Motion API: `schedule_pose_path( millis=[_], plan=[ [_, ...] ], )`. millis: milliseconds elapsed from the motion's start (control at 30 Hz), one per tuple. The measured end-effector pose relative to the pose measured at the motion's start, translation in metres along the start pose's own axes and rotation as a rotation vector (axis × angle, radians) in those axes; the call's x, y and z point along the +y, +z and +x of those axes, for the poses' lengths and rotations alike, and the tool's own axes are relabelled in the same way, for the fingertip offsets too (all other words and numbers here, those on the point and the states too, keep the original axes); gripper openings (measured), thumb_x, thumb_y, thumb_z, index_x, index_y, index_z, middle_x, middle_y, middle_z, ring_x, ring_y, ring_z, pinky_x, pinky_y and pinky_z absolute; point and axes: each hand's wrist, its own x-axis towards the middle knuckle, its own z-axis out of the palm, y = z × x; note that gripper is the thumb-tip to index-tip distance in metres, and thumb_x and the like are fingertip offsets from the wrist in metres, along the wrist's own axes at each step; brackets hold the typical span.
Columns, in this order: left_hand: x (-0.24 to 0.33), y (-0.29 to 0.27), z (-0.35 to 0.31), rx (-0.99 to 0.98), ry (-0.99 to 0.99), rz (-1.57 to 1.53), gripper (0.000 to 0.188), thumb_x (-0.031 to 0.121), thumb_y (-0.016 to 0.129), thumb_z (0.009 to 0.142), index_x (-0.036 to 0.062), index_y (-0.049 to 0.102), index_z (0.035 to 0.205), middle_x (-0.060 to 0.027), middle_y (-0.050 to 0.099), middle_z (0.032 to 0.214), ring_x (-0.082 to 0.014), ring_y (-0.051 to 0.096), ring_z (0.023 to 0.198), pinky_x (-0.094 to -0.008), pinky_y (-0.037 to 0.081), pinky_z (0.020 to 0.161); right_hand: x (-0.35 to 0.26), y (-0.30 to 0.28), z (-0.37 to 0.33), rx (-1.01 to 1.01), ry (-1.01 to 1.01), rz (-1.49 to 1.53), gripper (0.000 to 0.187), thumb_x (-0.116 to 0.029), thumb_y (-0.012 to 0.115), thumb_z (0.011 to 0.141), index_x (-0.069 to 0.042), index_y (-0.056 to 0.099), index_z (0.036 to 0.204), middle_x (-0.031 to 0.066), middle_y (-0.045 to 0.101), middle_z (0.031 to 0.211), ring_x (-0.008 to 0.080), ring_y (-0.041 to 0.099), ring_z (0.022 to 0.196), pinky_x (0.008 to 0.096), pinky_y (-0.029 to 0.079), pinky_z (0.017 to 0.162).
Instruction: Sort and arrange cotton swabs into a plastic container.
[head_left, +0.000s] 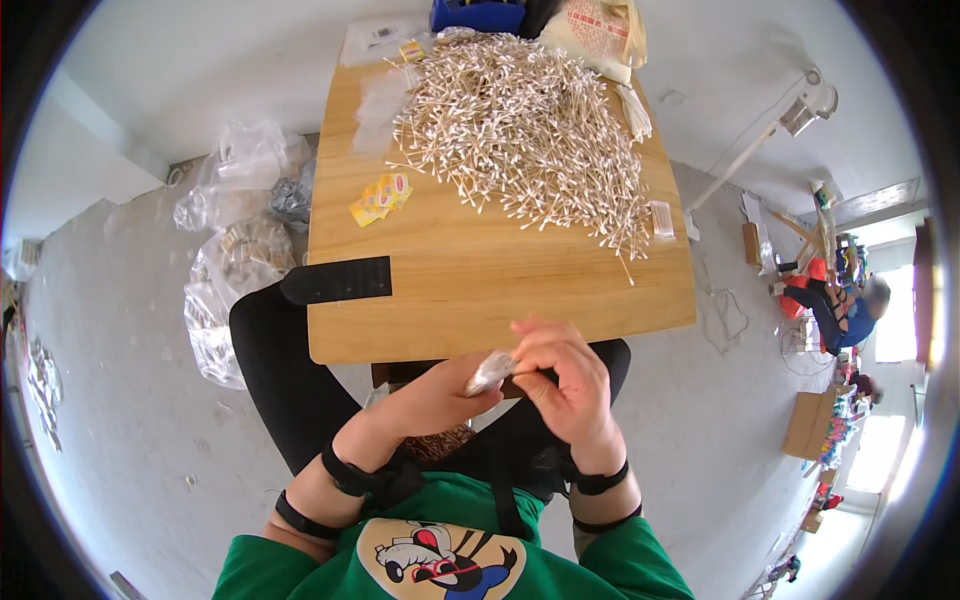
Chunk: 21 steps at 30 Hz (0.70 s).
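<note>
Just off the table's near edge, above my lap, both hands meet around a small clear plastic bag (489,373) with whitish contents that I cannot make out. My left hand (438,392) wraps it from the left. Bent fingers of my right hand (568,378) pinch its right end. Farther off, a big loose heap of cotton swabs (520,130) covers the back of the wooden table (480,290). Yellow printed cards (381,199) lie left of the heap, below flat clear bags (380,112). A small filled pack of swabs (662,220) rests by the right edge.
A black strap (340,280) overhangs the table's left edge. At the back stand a blue box (478,15) and a cream bag (598,35). Large clear plastic bags (240,260) lie on the floor at left. A lamp stand (745,155) and another person (850,315) are at right.
</note>
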Motion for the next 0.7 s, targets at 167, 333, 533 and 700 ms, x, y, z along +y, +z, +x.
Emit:
schedule_pose_path(
  millis=[167, 333, 533, 700],
  plan=[
    [0.011, -0.009, -0.013, -0.146, -0.154, -0.379, 0.034, 0.013, 0.064, 0.098, 0.001, 0.056, 0.129, -0.0009, 0.061, 0.108, -0.0112, 0.056, 0.105, -0.0303, 0.046, 0.092, 0.022, -0.007, 0.001, -0.111, 0.081, 0.124, 0.017, -0.001, 0.075, 0.083, 0.0, 0.066, 0.097, 0.0103, 0.067, 0.103, 0.0304, 0.064, 0.112, 0.0398, 0.051, 0.093],
    [-0.01, -0.012, -0.014, -0.254, -0.064, -0.594, 0.04, 0.011, 0.067, 0.096, -0.0011, 0.055, 0.132, -0.0026, 0.06, 0.108, -0.0141, 0.059, 0.103, -0.0339, 0.047, 0.102, 0.028, -0.003, -0.002, -0.173, 0.145, 0.305, 0.018, 0.007, 0.076, 0.078, -0.001, 0.067, 0.092, 0.0096, 0.066, 0.101, 0.0291, 0.064, 0.111, 0.038, 0.052, 0.092],
    [-0.008, -0.005, -0.014, -0.289, -0.061, -0.892, 0.029, 0.003, 0.066, 0.093, 0.0004, 0.057, 0.12, -0.0028, 0.058, 0.103, -0.0154, 0.059, 0.101, -0.04, 0.048, 0.105, 0.024, 0.003, -0.002, -0.122, 0.191, 0.406, 0.018, 0.01, 0.075, 0.077, -0.003, 0.069, 0.09, 0.0077, 0.067, 0.096, 0.0283, 0.066, 0.106, 0.0362, 0.053, 0.087],
    [-0.007, -0.004, -0.014, -0.296, -0.076, -0.886, 0.028, 0.002, 0.067, 0.093, 0.0022, 0.057, 0.119, -0.002, 0.056, 0.098, -0.0153, 0.058, 0.097, -0.0419, 0.048, 0.105, 0.023, 0.005, -0.003, -0.132, 0.13, 0.392, 0.019, 0.01, 0.075, 0.077, -0.002, 0.071, 0.091, 0.0077, 0.067, 0.095, 0.0283, 0.066, 0.105, 0.0362, 0.053, 0.086]
  ],
)
